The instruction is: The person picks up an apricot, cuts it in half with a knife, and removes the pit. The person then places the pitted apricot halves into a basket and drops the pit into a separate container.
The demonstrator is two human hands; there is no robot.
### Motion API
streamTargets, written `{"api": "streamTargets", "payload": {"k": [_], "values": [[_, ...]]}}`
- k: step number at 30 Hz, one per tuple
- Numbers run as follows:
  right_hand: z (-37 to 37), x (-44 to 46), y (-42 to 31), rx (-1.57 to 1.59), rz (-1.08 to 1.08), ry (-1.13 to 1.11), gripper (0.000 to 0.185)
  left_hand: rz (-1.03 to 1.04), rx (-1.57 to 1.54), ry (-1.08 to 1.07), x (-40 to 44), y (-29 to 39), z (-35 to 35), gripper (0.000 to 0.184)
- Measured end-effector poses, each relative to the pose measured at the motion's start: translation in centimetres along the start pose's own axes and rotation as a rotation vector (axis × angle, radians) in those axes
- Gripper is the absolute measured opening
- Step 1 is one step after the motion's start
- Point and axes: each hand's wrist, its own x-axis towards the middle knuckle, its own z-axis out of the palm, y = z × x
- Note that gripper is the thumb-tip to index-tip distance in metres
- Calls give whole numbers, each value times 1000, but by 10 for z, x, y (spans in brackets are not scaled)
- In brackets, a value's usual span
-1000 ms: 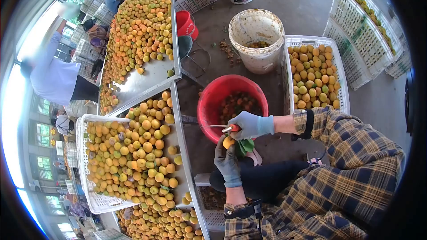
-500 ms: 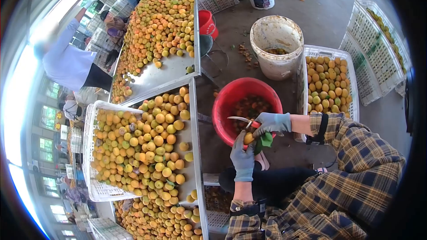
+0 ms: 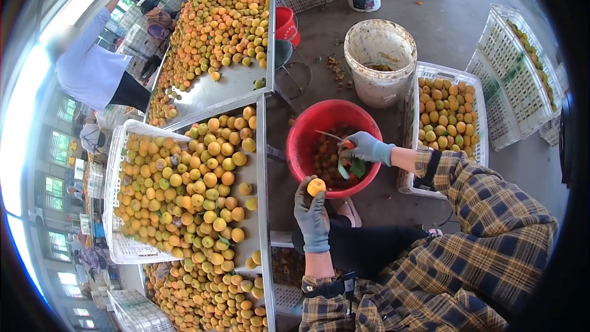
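Observation:
My left hand (image 3: 312, 212), in a grey glove, holds an orange-yellow fruit (image 3: 316, 187) at the near edge of the red basin (image 3: 298, 141). Over the basin, my right hand (image 3: 367, 147), gloved too, is closed on a red-handled cutting tool (image 3: 349, 144) with a thin blade pointing left. Green leaves (image 3: 357, 168) are just below its fingers; whether they are held or falling I cannot tell. Dark fruit and scraps lie in the basin. The two hands are apart.
Left is a metal table (image 3: 261, 166) with heaped fruit and a tilted white crate (image 3: 114, 209). A dirty white bucket (image 3: 381, 89) and a fruit-filled crate (image 3: 484, 129) stand beyond and right of the basin. A person in pale clothing (image 3: 92, 67) stands at upper left.
My hands have moved apart: the right hand with the tool went up over the basin, the left hand kept the fruit. The leaves have come away from the fruit. The camera view has shifted.

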Motion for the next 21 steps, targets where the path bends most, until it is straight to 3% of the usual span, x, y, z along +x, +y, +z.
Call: {"api": "streamTargets", "payload": {"k": [2,3,5,7,9,11,13,14,16,17,19,21], "values": [[-1,-1,0,-746,-191,69,28,-9,-32,5,-1,2,0,39],[2,-1,1,-749,-194,65,28,-27,-67,5,-2,2,0,39],[10,-1,-11,-842,-318,270,31,-28,-66,0,-1,0,2,39],[15,-1,-21,-757,-335,329,32,-38,-61,-21,-1,0,7,39],[11,-4,-29,-473,-311,289,33,-101,-207,-24,-1,3,16,38],[11,-12,-30,-755,-121,187,28,-175,-386,-33,-6,4,21,41],[13,-24,-39,-844,126,108,24,-192,-479,-59,-13,8,19,42],[11,-29,-36,-845,124,133,24,-175,-475,-45,-18,10,17,43],[6,-36,-31,-692,-162,257,24,-135,-428,-30,-29,13,5,46],[5,-35,-35,-696,-162,261,24,-128,-385,-4,-36,20,7,48],[6,-34,-40,-993,31,-28,26,-112,-374,38,-51,26,-2,48],[4,-24,-26,-1048,-42,28,26,-88,-337,49,-69,36,-6,49]]}}
